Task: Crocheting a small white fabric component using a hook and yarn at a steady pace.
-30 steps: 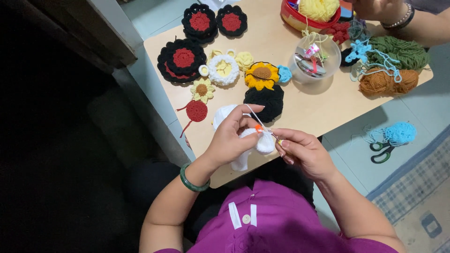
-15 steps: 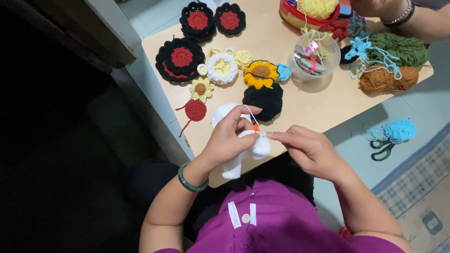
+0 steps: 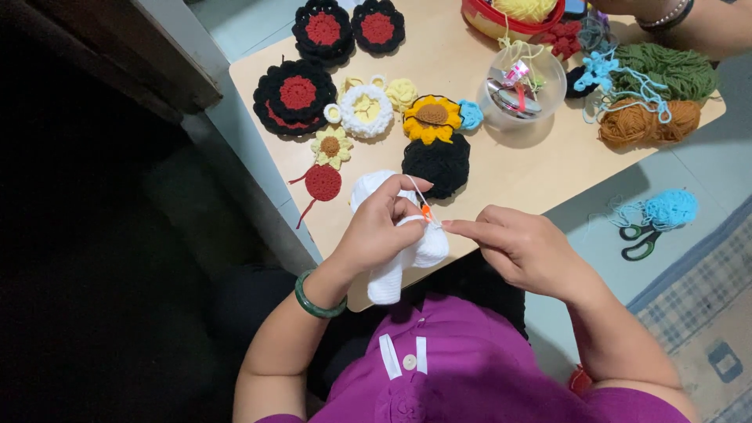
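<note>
A white crocheted piece (image 3: 399, 254) sits at the near edge of the wooden surface (image 3: 540, 168), partly hanging over that edge toward the person's lap. The left hand (image 3: 380, 231) wraps around it, grip clamped on the white piece, with the fingers curled over its top. A thin white strand of yarn (image 3: 415, 192) runs over those fingers. Just right of them a small orange hook tip (image 3: 426, 211) shows, touching the white piece. The right hand (image 3: 521, 247) comes in from the right, its thumb and forefinger pinched together close to the hook; whether they hold the hook itself or only the yarn is too small to tell. A green bangle (image 3: 313, 301) circles the left wrist.

Just beyond the hands lies a black crocheted round (image 3: 439, 164), and left of it a small red round (image 3: 323, 182) with a trailing thread. Farther off lie a sunflower piece (image 3: 431, 119), a white-ringed flower (image 3: 366, 110) and black-and-red rounds (image 3: 296, 95). A clear plastic bowl (image 3: 521, 90) stands far right of the sunflower, with green yarn (image 3: 666, 69) and brown yarn (image 3: 642, 121) beyond it. On the floor to the right, scissors (image 3: 638, 241) lie beside blue yarn (image 3: 670, 207).
</note>
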